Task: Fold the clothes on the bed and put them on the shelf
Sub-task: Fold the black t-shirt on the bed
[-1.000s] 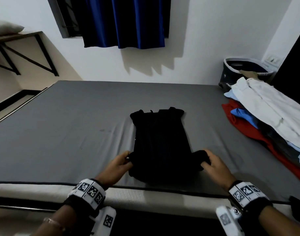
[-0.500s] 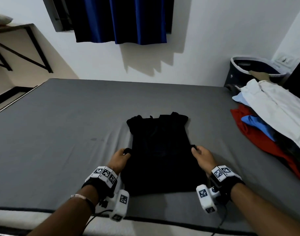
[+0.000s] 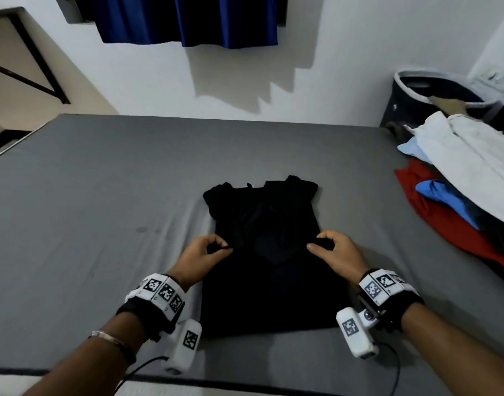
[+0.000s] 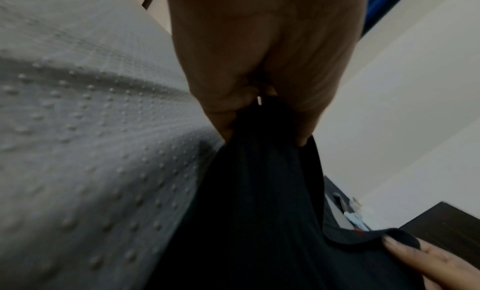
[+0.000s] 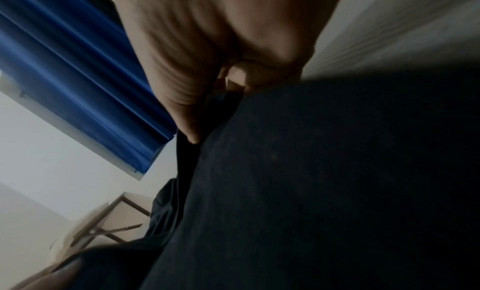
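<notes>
Where the near edge of the bed [image 3: 73, 224] meets our view, we note both forearms reaching in, each with a wrist band carrying black-and-white markers. Just beyond them, the black garment [image 3: 262, 218] lies on the grey sheet near the middle of the bed, its lower part doubled up toward the collar end. Our left hand [image 3: 200, 257] pinches the left corner of the raised hem between thumb and curled fingers; the left wrist view confirms black cloth gripped between the fingers [image 4: 221, 122] and thumb. Our right hand [image 3: 335, 252] grips the right corner likewise, and the right wrist view shows its thumb [image 5: 182, 101] pressed against the dark fabric. Both hands are level with each other, over the garment's midsection, with the hem stretched between them.

Further right, on the bed's far side, we record a pile of unfolded clothes [image 3: 459, 178]: white on top, blue and red beneath. Behind that pile stands a dark laundry basket [image 3: 416, 95] against the wall. At the far wall hangs a blue curtain [image 3: 205, 21]. To the far left, a shelf with black brackets [image 3: 28, 58] is mounted on the side wall, well apart from the garment.
</notes>
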Motion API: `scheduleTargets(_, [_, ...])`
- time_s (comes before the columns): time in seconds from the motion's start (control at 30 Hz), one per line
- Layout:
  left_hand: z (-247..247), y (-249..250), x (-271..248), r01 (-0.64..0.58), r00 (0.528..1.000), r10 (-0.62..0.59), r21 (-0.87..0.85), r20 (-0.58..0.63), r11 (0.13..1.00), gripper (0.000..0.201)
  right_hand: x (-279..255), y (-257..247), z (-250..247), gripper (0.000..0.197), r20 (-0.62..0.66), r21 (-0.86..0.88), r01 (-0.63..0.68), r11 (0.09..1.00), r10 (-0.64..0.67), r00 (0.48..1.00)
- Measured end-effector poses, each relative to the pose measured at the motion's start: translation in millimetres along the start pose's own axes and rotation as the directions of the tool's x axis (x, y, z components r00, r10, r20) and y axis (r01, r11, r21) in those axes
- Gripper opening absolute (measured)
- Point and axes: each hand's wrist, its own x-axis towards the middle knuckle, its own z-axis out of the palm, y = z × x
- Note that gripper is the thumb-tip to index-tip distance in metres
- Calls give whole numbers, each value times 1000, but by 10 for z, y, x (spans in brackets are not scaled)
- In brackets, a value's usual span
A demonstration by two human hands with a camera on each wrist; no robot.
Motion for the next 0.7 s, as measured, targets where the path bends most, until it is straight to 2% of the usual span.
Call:
scheduleTargets(0.1, [-74, 95, -37, 52, 987, 0, -322, 159, 945, 5, 25, -90, -90, 8, 102, 284, -49, 958, 21, 995])
scheduleTargets(0.17, [-97, 42, 23, 130, 986, -70, -427, 154, 895, 5, 61, -48, -87, 6, 101, 401, -115, 909, 81, 992])
scheduleTargets(0.2, [-84, -6, 75, 151, 988, -121, -400, 99, 904, 5, 88, -6, -73, 6, 82, 378, -134, 916, 111, 990])
scheduleTargets(0.3, [-2, -192, 229, 185, 974, -198, -118, -112, 976, 12, 191, 169, -20, 8, 49, 220, -143, 965, 135, 990])
scheduleTargets(0.37, [30, -177, 250, 176, 974, -184, -75, -129, 982, 10, 219, 188, -6, 9, 47, 161, -95, 982, 88, 995])
scheduleTargets(0.47, [42, -109, 227, 168, 981, -185, -216, -60, 962, 18, 212, 181, -10, 8, 20, 213, -56, 976, 53, 998])
scheduleTargets(0.5, [35, -118, 236, 160, 981, -180, -228, -69, 961, 17, 208, 189, -11, 9, 11, 246, -57, 968, 56, 998])
scheduleTargets(0.6, [21, -220, 305, 147, 967, -149, -23, -205, 989, 18, 234, 252, 4, 15, -22, 200, -63, 978, 69, 997])
scheduleTargets(0.7, [23, -262, 325, 124, 956, -61, 207, -286, 970, 24, 237, 286, 30, 19, -70, 83, -27, 996, 33, 997])
